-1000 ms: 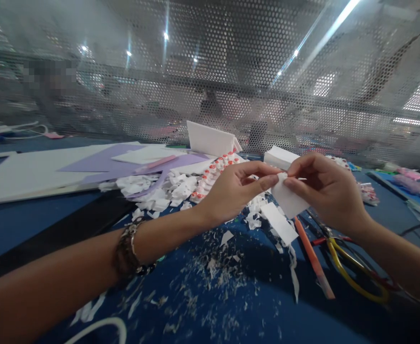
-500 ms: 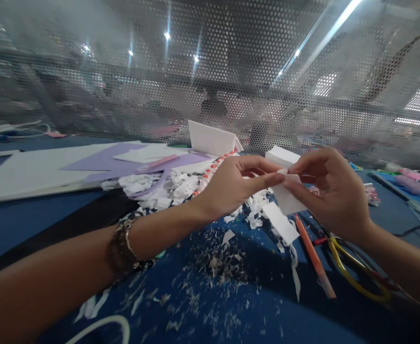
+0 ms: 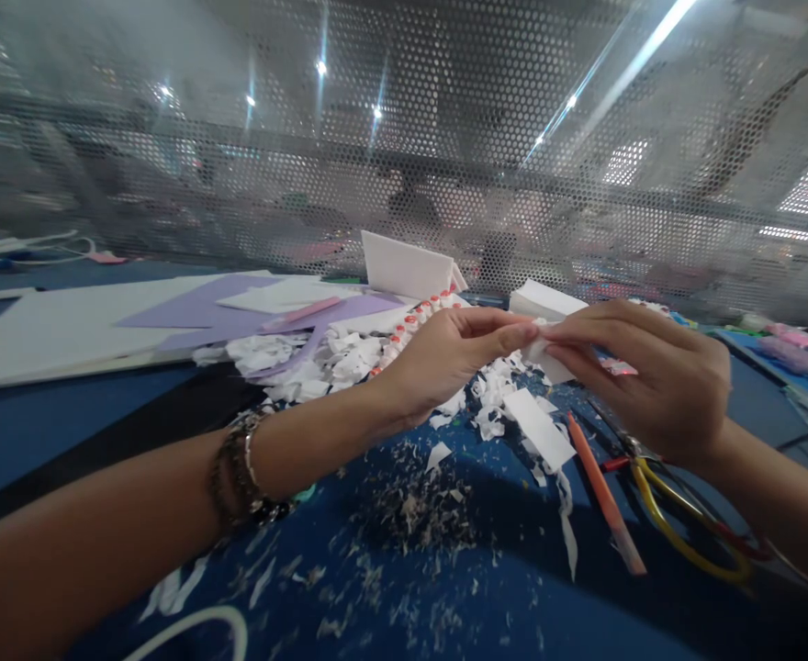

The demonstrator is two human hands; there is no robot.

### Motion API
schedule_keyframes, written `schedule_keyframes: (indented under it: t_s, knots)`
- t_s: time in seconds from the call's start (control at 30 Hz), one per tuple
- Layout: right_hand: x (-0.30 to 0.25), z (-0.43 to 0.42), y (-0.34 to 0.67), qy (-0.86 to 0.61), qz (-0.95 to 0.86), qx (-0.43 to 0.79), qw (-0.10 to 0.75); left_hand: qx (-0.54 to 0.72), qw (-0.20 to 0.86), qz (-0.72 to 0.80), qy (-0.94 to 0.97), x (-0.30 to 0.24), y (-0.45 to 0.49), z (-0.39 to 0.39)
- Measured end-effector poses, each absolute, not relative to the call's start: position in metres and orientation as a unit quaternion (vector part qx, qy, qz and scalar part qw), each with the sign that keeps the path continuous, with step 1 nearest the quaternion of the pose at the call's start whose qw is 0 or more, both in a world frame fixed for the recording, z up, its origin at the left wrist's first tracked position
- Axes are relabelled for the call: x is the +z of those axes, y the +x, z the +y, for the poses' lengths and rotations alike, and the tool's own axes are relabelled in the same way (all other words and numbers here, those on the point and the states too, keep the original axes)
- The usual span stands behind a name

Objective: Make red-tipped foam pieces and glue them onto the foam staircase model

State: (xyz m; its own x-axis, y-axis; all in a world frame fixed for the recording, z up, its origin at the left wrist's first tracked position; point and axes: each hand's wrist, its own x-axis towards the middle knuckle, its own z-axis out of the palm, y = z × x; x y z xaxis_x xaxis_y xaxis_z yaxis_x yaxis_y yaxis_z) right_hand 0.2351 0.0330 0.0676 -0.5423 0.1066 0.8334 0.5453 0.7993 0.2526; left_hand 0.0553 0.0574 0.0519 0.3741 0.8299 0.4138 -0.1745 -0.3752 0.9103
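Observation:
A small white piece of paper (image 3: 553, 365) is pinched between both hands above the table, its upper part hidden by the fingertips. My left hand (image 3: 445, 360) is closed, thumb and forefinger on the paper's left side. Coming from the right, my right hand (image 3: 645, 376) pinches the same paper with bent fingers. Beneath the hands lie crumpled white paper scraps (image 3: 495, 395) and a flat white paper slip (image 3: 540, 430). An orange pen (image 3: 603, 491) and scissors with yellow handles (image 3: 679, 519) rest below my right hand.
White and purple sheets (image 3: 190, 303) lie stacked at the left. Behind the hands stand a folded white card (image 3: 408, 263) and a white paper stack (image 3: 545, 298). Paper shreds (image 3: 418, 514) litter the blue table (image 3: 514, 597). A perforated metal screen (image 3: 349, 165) rises along the back.
My right hand has turned over and flattened, with its knuckles shifted lower and to the right. Less of the paper shows below the fingers. My left hand has barely moved.

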Motion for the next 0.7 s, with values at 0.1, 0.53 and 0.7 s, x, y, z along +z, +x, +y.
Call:
schedule_keyframes:
  t_s: [0.1, 0.53, 0.7]
  knots:
    - [0.0674, 0.0330, 0.2346, -0.195, -0.840, -0.268, 0.429, 0.498, 0.507, 0.239, 0.662, 0.0516, 0.0558, 0.0574]
    - [0.0702, 0.0403, 0.2396, -0.193, -0.854, -0.352, 0.331, 0.496, 0.417, 0.257, 0.717, 0.0510, 0.0565, 0.0522]
    - [0.0699, 0.0407, 0.2390, -0.214, -0.851, -0.336, 0.343, 0.503, 0.306, 0.251, 0.768, 0.0502, 0.0560, 0.0481]
